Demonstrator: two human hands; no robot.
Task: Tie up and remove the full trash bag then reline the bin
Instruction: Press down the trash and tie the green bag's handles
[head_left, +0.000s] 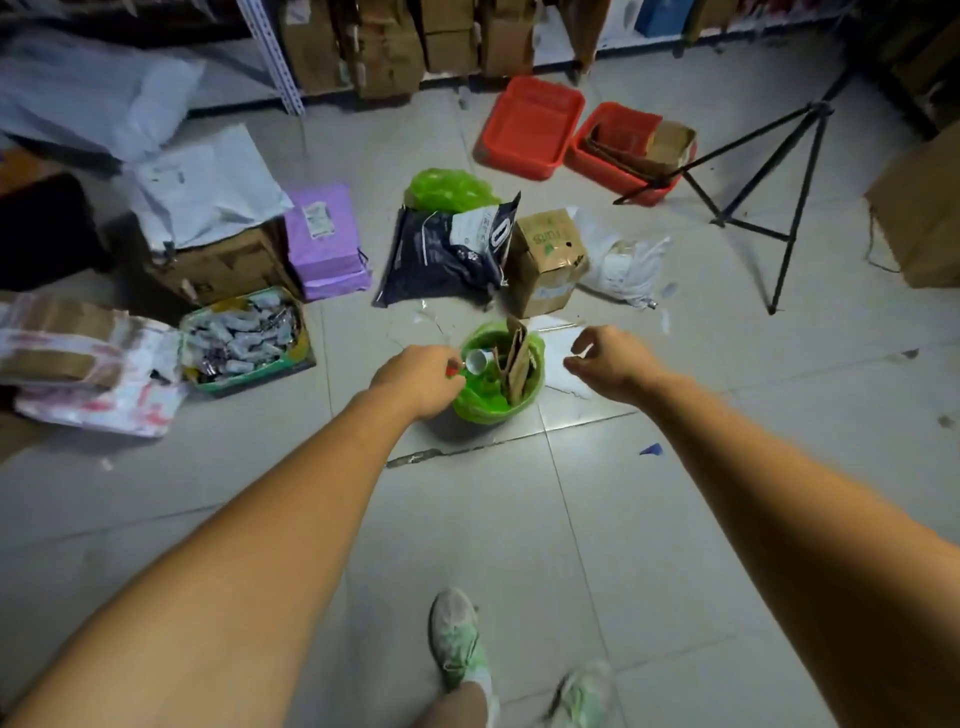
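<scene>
Your left hand (423, 376) pinches the bag (480, 405) rim, right hand (605, 364) curled loosely beside; tall cardboard (517, 364) may tear it

You stood on a grey tiled floor (519, 545). On it sat the green-lined bin (496, 402), with a dark mailer bag (441, 254), a small cardboard box (548, 260) and a purple parcel (324, 241) beyond it. Two red trays (527, 130) lay farther back, near a black tripod (769, 171). A tray of packets (244, 340) rested at your left.
</scene>
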